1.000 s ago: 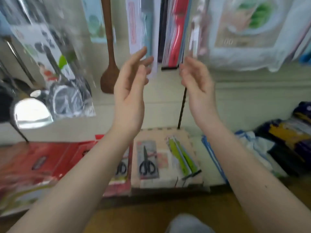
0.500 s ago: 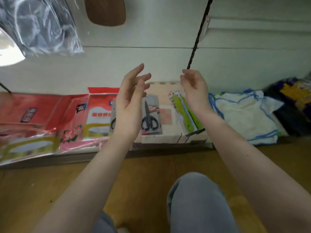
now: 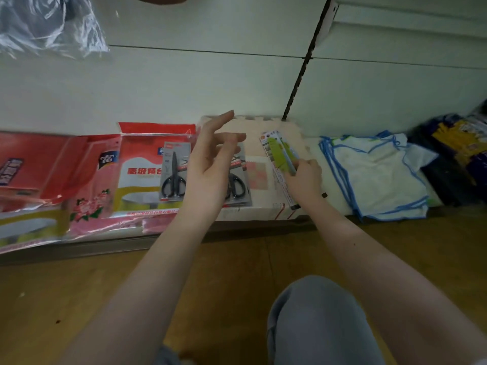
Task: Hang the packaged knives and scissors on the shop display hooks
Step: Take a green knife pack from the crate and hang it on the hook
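Note:
On the low shelf lie two carded pairs of black-handled scissors: one pack (image 3: 174,174) to the left of my left hand, another pack (image 3: 238,185) partly hidden behind it. A packaged green-handled knife (image 3: 279,156) lies to their right on a pale foam mat (image 3: 259,127). My left hand (image 3: 210,167) hovers above the scissors with relaxed fingers, holding nothing. My right hand (image 3: 305,180) is down on the knife pack, fingers curled at its edge.
Red and pink plastic packets (image 3: 92,180) cover the shelf's left. White cloths with blue trim (image 3: 376,175) and dark bundles (image 3: 456,159) lie at the right. A slotted black upright (image 3: 303,67) runs up the white back wall. A clear bag (image 3: 50,25) hangs top left. Wooden floor and my knee (image 3: 316,320) are below.
My view dropped from the hanging display to the low shelf. Both hands came down; the right hand reached onto the green knife pack, the left stayed open above the scissors.

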Motion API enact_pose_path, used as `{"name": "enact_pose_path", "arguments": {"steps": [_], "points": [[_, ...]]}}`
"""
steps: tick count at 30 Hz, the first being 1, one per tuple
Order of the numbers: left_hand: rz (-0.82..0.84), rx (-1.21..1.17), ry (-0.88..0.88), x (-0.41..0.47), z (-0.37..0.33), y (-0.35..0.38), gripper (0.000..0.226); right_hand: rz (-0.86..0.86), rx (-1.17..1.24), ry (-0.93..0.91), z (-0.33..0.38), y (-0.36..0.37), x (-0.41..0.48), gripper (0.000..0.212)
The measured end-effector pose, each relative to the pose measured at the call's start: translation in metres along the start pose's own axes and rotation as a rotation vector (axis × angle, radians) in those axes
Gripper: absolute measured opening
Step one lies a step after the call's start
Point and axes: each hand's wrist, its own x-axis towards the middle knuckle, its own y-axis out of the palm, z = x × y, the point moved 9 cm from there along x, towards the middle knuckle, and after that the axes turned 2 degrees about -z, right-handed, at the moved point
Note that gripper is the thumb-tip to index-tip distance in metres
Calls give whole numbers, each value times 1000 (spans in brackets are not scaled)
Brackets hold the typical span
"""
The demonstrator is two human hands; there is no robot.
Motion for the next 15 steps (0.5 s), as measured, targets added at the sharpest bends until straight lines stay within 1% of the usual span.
{"name": "enact_pose_path", "arguments": {"steps": [4,11,15], "points": [[11,-1,-7,-2,2,-4,34,-40,-134,-45,-3,3,-2,42],[18,-22,-24,-3,-1,-7,32,-55,-281,-42,0,11,4,43],[11,-26,-26,-2,-1,-9,35,-97,-289,-29,2,11,3,38]]}}
